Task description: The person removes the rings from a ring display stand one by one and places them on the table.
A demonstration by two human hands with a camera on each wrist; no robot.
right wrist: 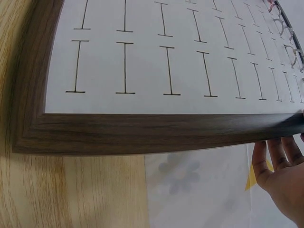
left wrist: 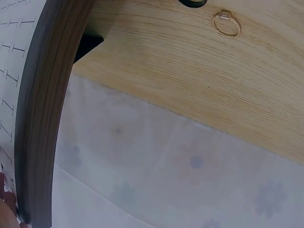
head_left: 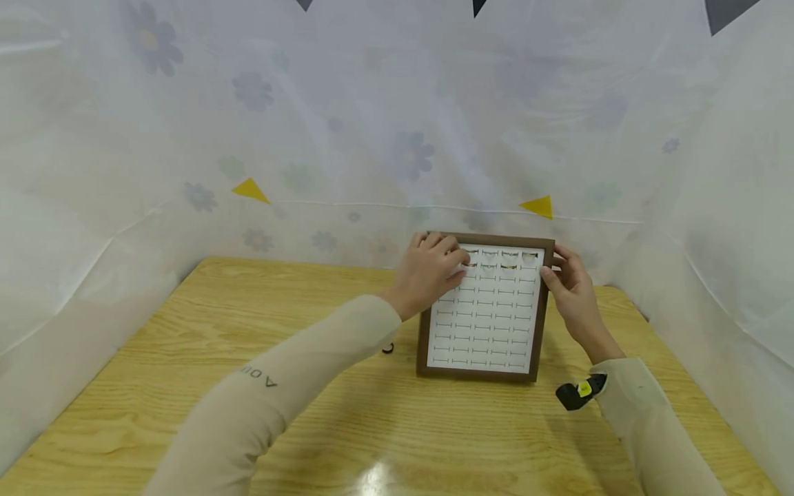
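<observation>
A ring tray (head_left: 423, 344) with a dark wooden frame and a white slotted insert lies on the wooden table (head_left: 186, 344), its far end at the back edge. Several rings (head_left: 509, 256) sit in its top row. My left hand (head_left: 431, 270) curls over the far left corner, fingertips on the top row. My right hand (head_left: 569, 281) grips the right edge near the far corner, thumb on the frame. In the left wrist view a fingertip (left wrist: 6, 202) touches the frame (left wrist: 42, 118). The right wrist view shows my fingers (right wrist: 280, 159) behind the frame (right wrist: 142, 130), with the rings (right wrist: 287, 35) beyond.
A loose gold ring (left wrist: 226, 23) lies on the table left of the tray, beside a small dark ring (head_left: 387, 348). White flowered cloth (head_left: 372, 138) walls in the table at the back and both sides. A black wrist camera (head_left: 579, 393) is strapped to my right forearm.
</observation>
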